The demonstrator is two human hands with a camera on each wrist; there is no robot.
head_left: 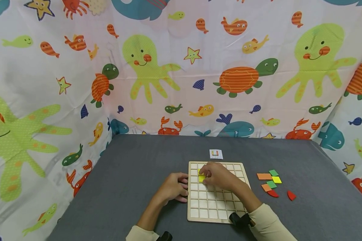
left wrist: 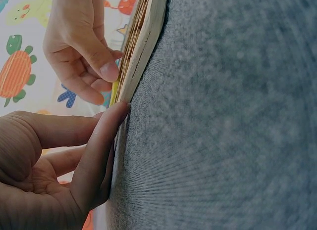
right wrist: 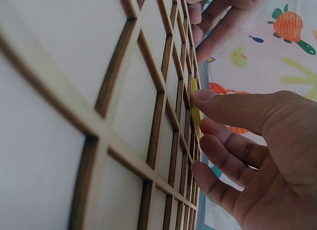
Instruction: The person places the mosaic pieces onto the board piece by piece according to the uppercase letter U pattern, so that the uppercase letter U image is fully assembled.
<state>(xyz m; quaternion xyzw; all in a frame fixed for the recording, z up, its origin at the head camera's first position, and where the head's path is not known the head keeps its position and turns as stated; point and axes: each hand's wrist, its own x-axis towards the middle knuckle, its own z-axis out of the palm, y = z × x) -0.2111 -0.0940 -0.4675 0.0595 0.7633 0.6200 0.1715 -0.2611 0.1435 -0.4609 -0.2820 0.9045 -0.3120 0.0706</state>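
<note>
A wooden grid board [head_left: 194, 204] lies on the grey table. My right hand [head_left: 218, 175] reaches over its upper left part and pinches a yellow tile [head_left: 201, 178]. In the right wrist view, the thumb lies on the yellow tile [right wrist: 196, 104], with the index fingertip close beside it. How firmly the tile sits in the grid is hidden. My left hand [head_left: 172, 188] rests at the board's left edge, its fingers loosely bent. The left wrist view shows a fingertip of the left hand [left wrist: 84, 161] touching the board's rim [left wrist: 143, 57].
To the right of the board lie several loose tiles, among them an orange rectangle [head_left: 263, 176], a yellow tile [head_left: 276, 180], a green tile [head_left: 271, 184] and a red piece [head_left: 291, 195]. A small pattern card [head_left: 216, 154] lies behind the board. A printed curtain [head_left: 181, 110] hangs around the table.
</note>
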